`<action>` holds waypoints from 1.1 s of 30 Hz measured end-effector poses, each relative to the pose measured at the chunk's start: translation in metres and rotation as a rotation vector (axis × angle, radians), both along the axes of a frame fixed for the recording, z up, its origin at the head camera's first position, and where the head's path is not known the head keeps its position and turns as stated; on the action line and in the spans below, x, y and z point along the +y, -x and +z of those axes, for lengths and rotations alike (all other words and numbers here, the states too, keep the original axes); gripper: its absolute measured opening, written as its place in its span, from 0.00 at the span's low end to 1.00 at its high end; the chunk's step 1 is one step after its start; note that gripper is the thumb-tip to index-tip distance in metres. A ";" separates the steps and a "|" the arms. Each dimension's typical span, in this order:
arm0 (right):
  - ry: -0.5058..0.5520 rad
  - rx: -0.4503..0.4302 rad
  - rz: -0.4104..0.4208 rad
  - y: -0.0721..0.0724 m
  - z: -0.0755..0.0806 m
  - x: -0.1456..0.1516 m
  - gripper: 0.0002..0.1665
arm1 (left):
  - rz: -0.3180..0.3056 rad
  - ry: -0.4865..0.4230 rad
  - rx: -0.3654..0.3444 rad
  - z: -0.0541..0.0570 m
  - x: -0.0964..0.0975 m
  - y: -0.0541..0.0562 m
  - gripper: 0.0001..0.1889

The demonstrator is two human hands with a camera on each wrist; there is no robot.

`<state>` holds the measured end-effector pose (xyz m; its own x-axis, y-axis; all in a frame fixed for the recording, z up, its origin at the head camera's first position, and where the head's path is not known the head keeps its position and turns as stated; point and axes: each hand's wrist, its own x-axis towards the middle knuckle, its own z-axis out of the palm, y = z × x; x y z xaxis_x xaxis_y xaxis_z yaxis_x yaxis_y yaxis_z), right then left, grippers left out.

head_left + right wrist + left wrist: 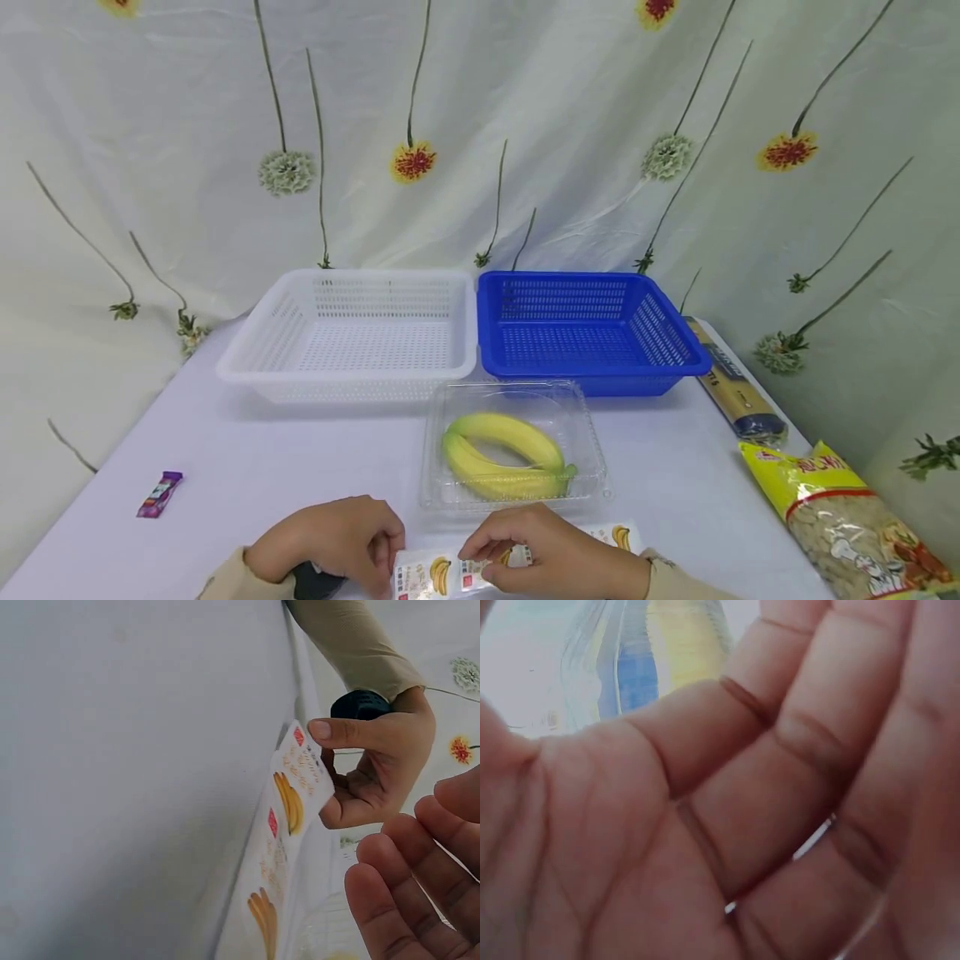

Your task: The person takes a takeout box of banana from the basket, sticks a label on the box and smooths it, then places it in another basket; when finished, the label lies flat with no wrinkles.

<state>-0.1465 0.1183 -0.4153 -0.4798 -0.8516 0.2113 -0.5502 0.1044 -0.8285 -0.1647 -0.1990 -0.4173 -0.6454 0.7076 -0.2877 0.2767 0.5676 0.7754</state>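
A white strip of banana labels (pixel 420 574), printed with yellow bananas and small red marks, runs along the near side of the table. My left hand (pixel 337 540) pinches its left end; in the right wrist view the thumb lies at the strip's corner (pixel 298 776). Over the middle of the strip is my right hand (pixel 547 552), its fingers relaxed and bent, covering part of the printing. These fingertips (pixel 365 881) show apart from the strip in the right wrist view. Just beyond the hands, a clear plastic clamshell box (pixel 588 417) holds bananas (pixel 517 482).
Behind the box stand a white basket (pixel 360 385) and a blue basket (pixel 600 371), side by side. On the right lie a long tan packet (pixel 731 383) and a yellow-topped bag (pixel 847 525). A small purple packet (pixel 160 494) lies at the left.
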 end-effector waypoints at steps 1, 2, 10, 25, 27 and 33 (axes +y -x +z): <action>-0.006 -0.013 0.010 0.000 -0.001 -0.002 0.13 | -0.002 -0.025 -0.031 0.000 0.001 -0.001 0.12; -0.015 -0.028 0.017 0.000 -0.003 -0.005 0.13 | -0.002 -0.054 -0.059 0.001 0.002 -0.002 0.12; -0.100 -0.103 0.077 0.000 -0.013 -0.025 0.15 | -0.078 -0.162 -0.197 0.001 0.004 -0.002 0.06; -0.160 0.026 0.007 0.015 -0.046 -0.049 0.09 | -0.233 -0.342 -0.252 -0.006 0.013 0.004 0.10; -0.159 0.069 -0.006 0.021 -0.062 -0.051 0.10 | -0.230 -0.351 -0.248 -0.006 0.015 0.004 0.10; -0.146 0.019 -0.029 0.015 -0.052 -0.049 0.08 | -0.212 -0.329 -0.239 -0.005 0.014 0.004 0.10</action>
<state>-0.1620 0.0691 -0.4675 -0.5017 -0.8597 0.0961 -0.5609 0.2387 -0.7927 -0.1688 -0.1850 -0.4221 -0.4195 0.8954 -0.1491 0.1512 0.2309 0.9611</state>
